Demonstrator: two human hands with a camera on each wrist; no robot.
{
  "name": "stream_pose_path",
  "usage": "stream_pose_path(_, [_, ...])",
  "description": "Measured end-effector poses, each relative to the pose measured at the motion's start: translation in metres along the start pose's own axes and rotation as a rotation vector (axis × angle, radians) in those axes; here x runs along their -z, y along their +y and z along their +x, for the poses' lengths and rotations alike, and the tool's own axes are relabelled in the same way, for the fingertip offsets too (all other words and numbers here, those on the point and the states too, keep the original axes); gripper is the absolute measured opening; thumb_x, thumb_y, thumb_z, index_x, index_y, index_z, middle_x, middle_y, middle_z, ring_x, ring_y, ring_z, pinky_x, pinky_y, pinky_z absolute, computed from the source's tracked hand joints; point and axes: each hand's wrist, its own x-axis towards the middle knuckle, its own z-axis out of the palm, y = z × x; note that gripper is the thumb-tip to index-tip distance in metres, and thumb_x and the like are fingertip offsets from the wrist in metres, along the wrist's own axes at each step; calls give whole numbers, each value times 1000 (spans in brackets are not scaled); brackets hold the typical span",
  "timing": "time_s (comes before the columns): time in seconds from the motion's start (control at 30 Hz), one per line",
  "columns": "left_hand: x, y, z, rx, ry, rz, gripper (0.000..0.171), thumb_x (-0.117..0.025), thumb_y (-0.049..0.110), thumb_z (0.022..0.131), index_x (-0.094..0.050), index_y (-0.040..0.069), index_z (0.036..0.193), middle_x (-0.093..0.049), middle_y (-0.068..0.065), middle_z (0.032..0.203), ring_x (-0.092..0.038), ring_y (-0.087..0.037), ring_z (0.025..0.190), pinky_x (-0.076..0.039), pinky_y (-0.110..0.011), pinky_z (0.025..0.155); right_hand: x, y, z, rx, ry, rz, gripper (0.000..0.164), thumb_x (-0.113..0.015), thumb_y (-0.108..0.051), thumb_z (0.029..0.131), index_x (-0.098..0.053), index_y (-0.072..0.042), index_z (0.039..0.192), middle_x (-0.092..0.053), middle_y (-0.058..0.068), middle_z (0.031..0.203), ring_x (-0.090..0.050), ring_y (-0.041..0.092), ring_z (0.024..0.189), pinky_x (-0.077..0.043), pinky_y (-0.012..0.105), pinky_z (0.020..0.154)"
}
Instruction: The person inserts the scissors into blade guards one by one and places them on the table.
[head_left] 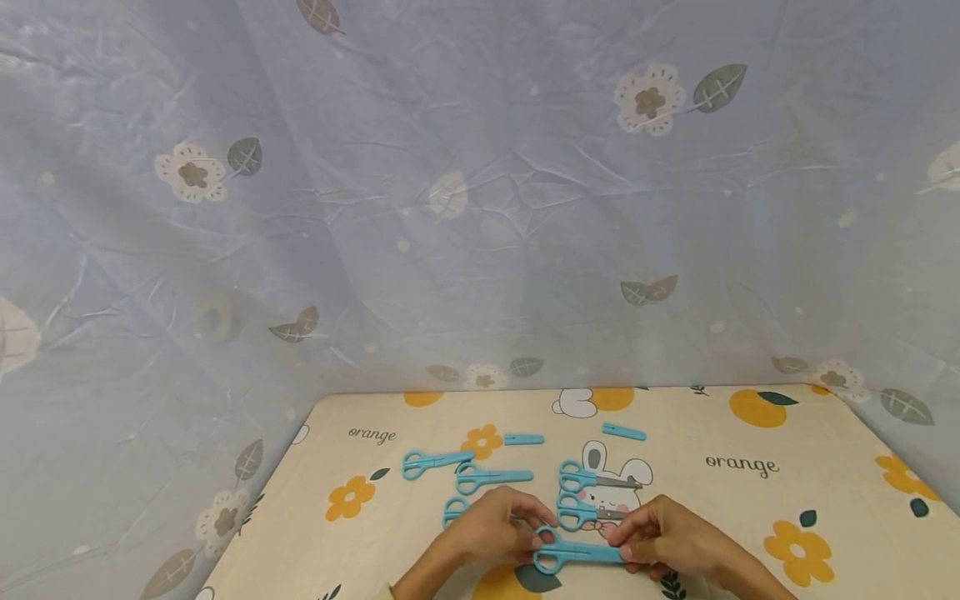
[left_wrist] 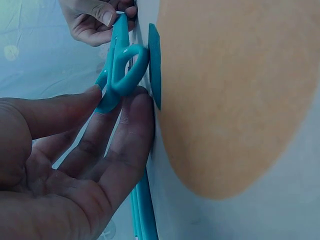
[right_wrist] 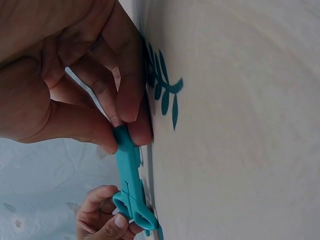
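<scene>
Between my two hands is a pair of blue scissors (head_left: 581,552) with a blue cover over its blades. My left hand (head_left: 501,523) pinches the handle loops between thumb and fingers, seen closely in the left wrist view at the scissors (left_wrist: 116,75). At the covered tip, the thumb and fingers of my right hand (head_left: 678,542) pinch the cover (right_wrist: 127,155). Just beyond lie two pairs of scissors with bare metal blades, the upper scissors (head_left: 592,477) and the lower scissors (head_left: 585,510). Another pair of scissors (head_left: 454,510) is partly hidden behind my left hand.
Two covered scissors, one pair (head_left: 435,463) further left and another pair (head_left: 491,477) beside it, lie on the patterned tablecloth (head_left: 675,425). Two loose blue covers, a left cover (head_left: 523,439) and a right cover (head_left: 624,432), lie further back. A patterned curtain (head_left: 480,292) hangs behind the table.
</scene>
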Motion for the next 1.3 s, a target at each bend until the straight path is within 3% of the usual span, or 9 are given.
stream_pose_path(0.27, [3,2,1,-16,9,17,28,-69,-13,92,-81,6,107,-77,-7,97,-72,-19,77,-69,-37,70,1,-5,-3,14,45,-123,13,-75,-6,98,-80,1,107,-79,11,91,-67,13,76,-56,25,59])
stream_pose_path(0.5, [7,1,1,-39,0,43,25,-71,-9,92,-81,7,108,-79,-5,99,-73,-17,76,-69,-36,70,2,-15,-5,-45,88,-219,11,-77,-9,98,-83,-5,106,-81,7,98,-60,15,81,-56,24,61])
stream_pose_path(0.67, [9,1,1,-29,10,59,20,-74,-4,93,-81,8,108,-79,-3,99,-73,-16,73,-66,-31,66,3,-19,-8,-53,94,-227,12,-76,-8,97,-84,-4,106,-80,5,93,-59,15,79,-50,21,59])
stream_pose_path(0.8, [9,2,1,-6,6,18,16,-76,-2,95,-81,6,108,-78,-3,97,-74,-18,77,-67,-33,67,5,-19,-10,-36,78,-217,13,-75,-8,98,-84,-3,107,-78,5,90,-58,12,74,-48,18,57])
stream_pose_path(1.1, [15,2,0,2,0,-10,16,-76,4,97,-80,3,113,-75,-4,94,-73,-21,84,-67,-36,71,10,-19,-9,-68,62,-219,15,-77,-14,99,-83,-5,110,-78,6,94,-62,19,83,-53,24,63])
stream_pose_path(1.3, [18,2,2,-4,17,0,17,-76,7,98,-79,3,115,-75,-5,97,-73,-23,86,-67,-38,71,15,-16,-10,-15,49,-220,17,-75,-16,101,-82,-4,110,-77,9,94,-64,20,82,-53,23,62])
